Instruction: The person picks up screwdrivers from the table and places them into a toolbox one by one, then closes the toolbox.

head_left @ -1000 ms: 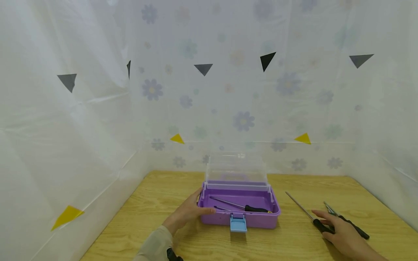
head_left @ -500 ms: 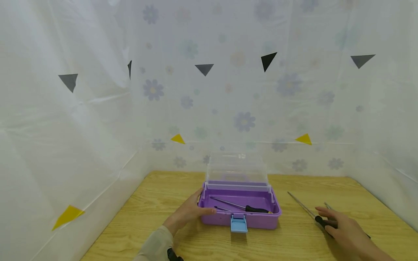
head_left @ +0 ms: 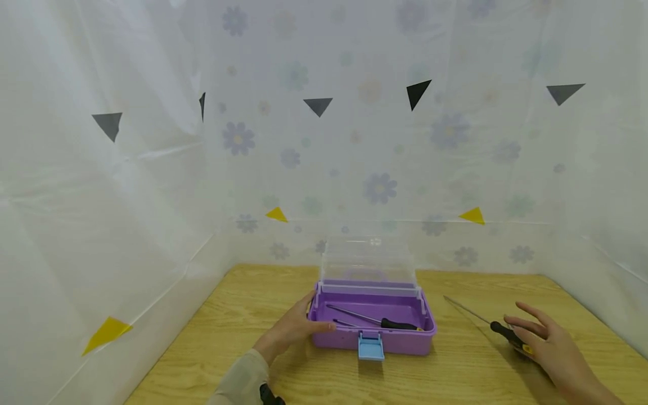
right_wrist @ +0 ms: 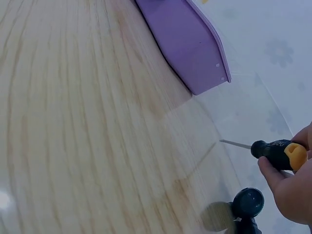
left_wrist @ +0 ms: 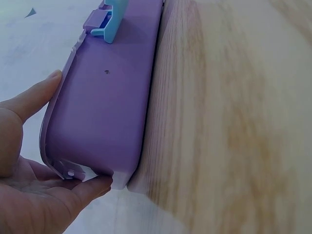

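- Toolbox, purple (head_left: 400, 344): six o'clock in the head view, on wood-grain table (head_left: 243, 315); clear lid (head_left: 368, 261) raised.
- Already inside: black-handled screwdriver (head_left: 399, 324); thin metal shaft (head_left: 346, 323), handle unseen.
- Left hand (head_left: 289, 327): nine o'clock, grasping the toolbox end.
- Right hand (head_left: 561, 350): three o'clock, pinching black-and-yellow screwdriver (head_left: 503, 331).
- Apparently outstanding: this held piece, outside the toolbox.

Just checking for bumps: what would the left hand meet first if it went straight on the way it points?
The purple box: the left hand touches its left end, so no gap seems to lie ahead. Past that wall, a black-handled screwdriver lies inside, though depth is hard to judge.
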A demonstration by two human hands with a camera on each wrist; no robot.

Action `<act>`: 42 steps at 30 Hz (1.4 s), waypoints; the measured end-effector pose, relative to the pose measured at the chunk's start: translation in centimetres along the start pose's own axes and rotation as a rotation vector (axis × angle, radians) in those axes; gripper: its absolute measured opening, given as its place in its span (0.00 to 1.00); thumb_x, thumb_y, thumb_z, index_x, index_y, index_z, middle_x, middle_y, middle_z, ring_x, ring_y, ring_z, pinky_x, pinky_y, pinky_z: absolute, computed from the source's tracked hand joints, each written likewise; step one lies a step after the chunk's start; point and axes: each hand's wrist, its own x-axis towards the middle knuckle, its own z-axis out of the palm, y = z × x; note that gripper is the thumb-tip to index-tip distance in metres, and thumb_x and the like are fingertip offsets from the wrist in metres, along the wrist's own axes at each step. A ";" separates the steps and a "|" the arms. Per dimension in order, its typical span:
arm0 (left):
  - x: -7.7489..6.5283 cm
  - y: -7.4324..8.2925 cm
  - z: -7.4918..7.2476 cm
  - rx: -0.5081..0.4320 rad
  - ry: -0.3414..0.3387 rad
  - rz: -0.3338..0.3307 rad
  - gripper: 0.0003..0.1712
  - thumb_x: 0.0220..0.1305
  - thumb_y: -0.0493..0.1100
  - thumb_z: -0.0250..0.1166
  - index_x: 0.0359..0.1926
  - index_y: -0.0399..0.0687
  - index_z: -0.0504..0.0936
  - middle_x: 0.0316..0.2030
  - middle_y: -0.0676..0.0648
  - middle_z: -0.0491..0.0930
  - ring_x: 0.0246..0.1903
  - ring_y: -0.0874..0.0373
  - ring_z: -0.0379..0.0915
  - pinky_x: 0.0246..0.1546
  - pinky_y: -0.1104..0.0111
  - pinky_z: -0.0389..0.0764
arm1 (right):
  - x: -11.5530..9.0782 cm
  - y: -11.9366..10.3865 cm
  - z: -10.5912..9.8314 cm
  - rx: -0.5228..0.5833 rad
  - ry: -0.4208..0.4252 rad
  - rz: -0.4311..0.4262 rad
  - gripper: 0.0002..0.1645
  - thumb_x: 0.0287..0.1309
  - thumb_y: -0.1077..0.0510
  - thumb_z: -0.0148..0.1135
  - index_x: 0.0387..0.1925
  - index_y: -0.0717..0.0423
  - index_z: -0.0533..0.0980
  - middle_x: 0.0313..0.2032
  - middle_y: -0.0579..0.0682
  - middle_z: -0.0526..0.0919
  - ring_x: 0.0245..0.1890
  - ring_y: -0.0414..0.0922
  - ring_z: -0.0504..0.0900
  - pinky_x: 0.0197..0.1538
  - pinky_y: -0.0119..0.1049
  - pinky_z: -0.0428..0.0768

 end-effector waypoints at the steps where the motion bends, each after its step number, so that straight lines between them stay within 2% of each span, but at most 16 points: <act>1: 0.0 0.0 0.0 0.000 0.000 0.001 0.68 0.56 0.57 0.80 0.82 0.39 0.46 0.79 0.32 0.50 0.76 0.31 0.43 0.72 0.35 0.48 | 0.0 0.1 0.0 0.079 0.009 0.003 0.43 0.80 0.50 0.53 0.83 0.53 0.45 0.53 0.28 0.82 0.46 0.14 0.71 0.43 0.27 0.82; 3: 0.0 0.1 0.0 0.004 0.000 0.002 0.68 0.56 0.57 0.80 0.82 0.39 0.46 0.79 0.32 0.50 0.76 0.32 0.43 0.72 0.35 0.49 | 0.0 0.3 -0.1 0.234 0.012 -0.009 0.39 0.80 0.53 0.53 0.82 0.44 0.48 0.50 0.24 0.82 0.47 0.17 0.75 0.43 0.29 0.84; 7: 0.0 0.1 0.0 0.001 0.001 -0.006 0.68 0.56 0.57 0.80 0.83 0.40 0.46 0.79 0.33 0.49 0.76 0.32 0.43 0.72 0.35 0.48 | -0.1 0.7 -0.2 0.531 0.011 -0.042 0.29 0.79 0.58 0.54 0.73 0.34 0.58 0.48 0.31 0.85 0.47 0.29 0.83 0.47 0.37 0.87; 13: -0.1 0.1 0.0 0.015 0.006 -0.005 0.68 0.56 0.58 0.80 0.82 0.39 0.46 0.79 0.32 0.50 0.76 0.31 0.43 0.72 0.34 0.49 | -0.1 1.1 -0.8 0.838 -0.026 -0.128 0.23 0.79 0.64 0.51 0.65 0.36 0.70 0.51 0.41 0.87 0.50 0.38 0.86 0.50 0.44 0.86; 18: -0.1 0.1 0.0 0.019 0.003 0.002 0.68 0.56 0.57 0.80 0.82 0.39 0.46 0.79 0.32 0.50 0.76 0.31 0.43 0.72 0.34 0.48 | -0.1 1.1 -1.3 1.020 -0.079 -0.178 0.26 0.79 0.69 0.46 0.63 0.40 0.78 0.53 0.47 0.86 0.52 0.46 0.86 0.54 0.47 0.84; 21: 0.0 0.1 0.0 0.012 0.001 0.009 0.68 0.56 0.57 0.80 0.82 0.39 0.46 0.79 0.32 0.50 0.76 0.31 0.43 0.72 0.34 0.47 | -0.1 0.9 -1.3 1.088 -0.117 -0.200 0.28 0.80 0.70 0.43 0.65 0.42 0.78 0.55 0.49 0.85 0.53 0.49 0.86 0.56 0.48 0.83; 26: 0.1 0.0 0.0 0.007 0.010 0.002 0.67 0.57 0.55 0.80 0.82 0.39 0.46 0.79 0.32 0.50 0.76 0.32 0.43 0.72 0.35 0.47 | 0.1 0.3 -1.4 1.125 -0.213 -0.247 0.30 0.81 0.70 0.37 0.69 0.44 0.75 0.58 0.53 0.84 0.57 0.50 0.84 0.58 0.51 0.80; 36: 0.0 0.0 0.0 0.007 0.009 0.006 0.69 0.55 0.57 0.80 0.82 0.38 0.46 0.79 0.31 0.49 0.76 0.31 0.42 0.72 0.35 0.47 | 0.7 -1.1 -1.2 1.082 -0.381 -0.312 0.35 0.81 0.71 0.29 0.75 0.42 0.69 0.62 0.56 0.80 0.60 0.53 0.81 0.61 0.53 0.77; 42: 0.0 0.0 0.0 0.014 0.010 0.000 0.66 0.58 0.54 0.79 0.82 0.39 0.46 0.79 0.32 0.48 0.76 0.32 0.42 0.72 0.35 0.47 | 1.0 -1.6 -1.0 0.982 -0.405 -0.315 0.35 0.81 0.71 0.29 0.78 0.43 0.65 0.64 0.52 0.79 0.62 0.51 0.80 0.62 0.51 0.77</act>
